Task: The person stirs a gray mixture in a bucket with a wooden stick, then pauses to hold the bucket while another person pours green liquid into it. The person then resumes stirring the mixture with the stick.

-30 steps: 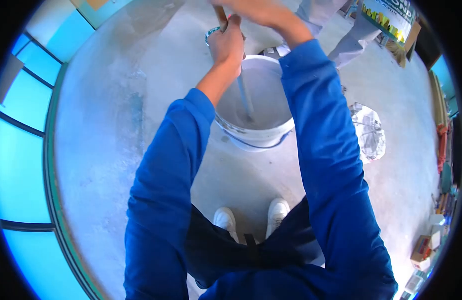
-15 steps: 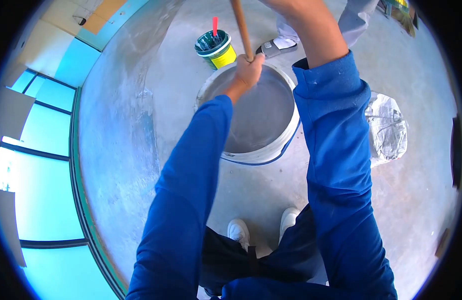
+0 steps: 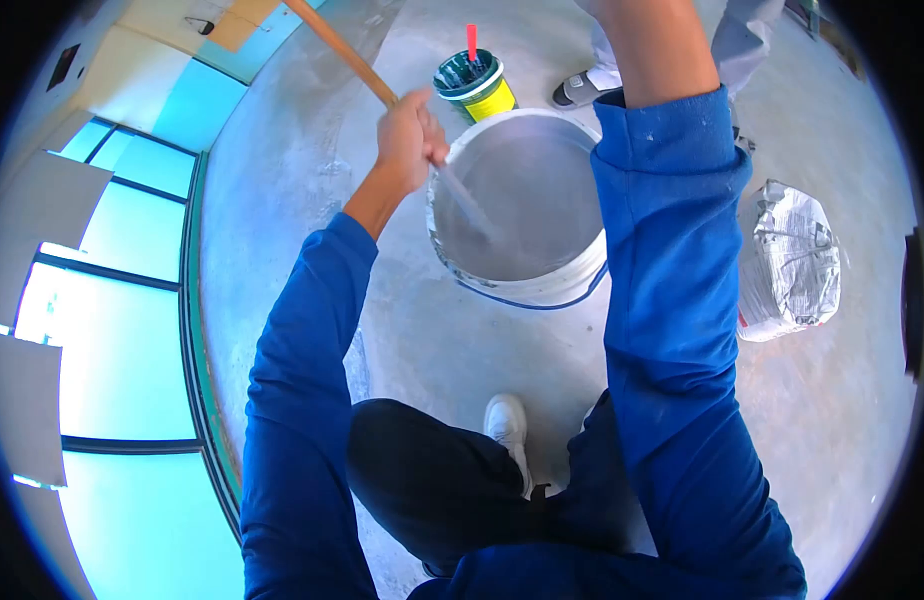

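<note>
My left hand (image 3: 407, 140) is wrapped round a wooden stick (image 3: 347, 55), which slants from the top left down into a large white bucket (image 3: 527, 292). Below the fist, the stick looks pale and blurred where it enters the grey, wet mixture (image 3: 547, 190). The mixture's surface is smooth and its depth cannot be seen. My right arm, in a rolled blue sleeve (image 3: 672, 240), reaches up past the right side of the bucket. The right hand is cut off by the top edge of the view.
Behind the bucket stands a small dark green pail (image 3: 477, 85) with a yellow label and a red handle (image 3: 472, 40) sticking out. A crumpled silver-white bag (image 3: 792, 265) lies at the right. Another person's sandalled foot (image 3: 579, 90) is beyond the bucket. Windows (image 3: 122, 350) line the left.
My left hand has moved left with the stick, from over the bucket to its left rim. The stick now leans further left at its top. One of my feet has shifted.
</note>
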Motion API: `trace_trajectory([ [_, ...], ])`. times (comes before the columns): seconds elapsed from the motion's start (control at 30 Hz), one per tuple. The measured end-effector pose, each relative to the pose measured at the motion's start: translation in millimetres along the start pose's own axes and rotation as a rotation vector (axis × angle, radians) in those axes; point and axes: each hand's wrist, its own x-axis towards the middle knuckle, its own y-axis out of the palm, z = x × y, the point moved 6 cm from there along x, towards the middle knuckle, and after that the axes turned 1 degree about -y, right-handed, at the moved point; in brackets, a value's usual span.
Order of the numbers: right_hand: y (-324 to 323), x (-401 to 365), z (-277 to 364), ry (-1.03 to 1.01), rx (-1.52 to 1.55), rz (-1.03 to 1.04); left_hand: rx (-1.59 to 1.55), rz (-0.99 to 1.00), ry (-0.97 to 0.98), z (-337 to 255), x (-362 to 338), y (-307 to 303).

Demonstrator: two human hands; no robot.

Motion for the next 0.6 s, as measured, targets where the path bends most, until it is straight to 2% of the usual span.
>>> trace_trajectory([
  [0.1,4.6,-0.5,-10.0,0.073,-0.048,-0.023,-0.086,0.027,0.228,-48.9,3.6,23.2],
  [0.17,0.0,6.7,-7.5,0.114,-0.135,-0.055,-0.117,0.052,0.292,-60.9,12.7,44.9],
  [0.27,-21.0,12.3,8.3,0.096,-0.226,-0.081,-0.144,0.139,0.314,-38.2,47.0,73.7],
  [0.37,-40.6,17.4,24.9,0.045,-0.272,-0.102,0.082,0.192,0.309,7.2,71.7,98.0],
  [0.43,-55.9,18.8,33.9,0.004,-0.312,-0.143,0.132,0.235,0.193,29.4,78.5,110.1],
  [0.5,-62.6,13.7,38.8,-0.2,-0.277,0.015,0.114,0.251,0.084,40.3,74.4,119.5],
  [0.53,-62.4,11.5,38.8,-0.217,-0.261,0.012,0.04,0.301,0.067,43.3,68.6,122.8],
  [0.6,-59.8,10.9,31.6,-0.132,-0.261,0.008,0.076,0.235,0.266,49.3,57.4,123.6],
])
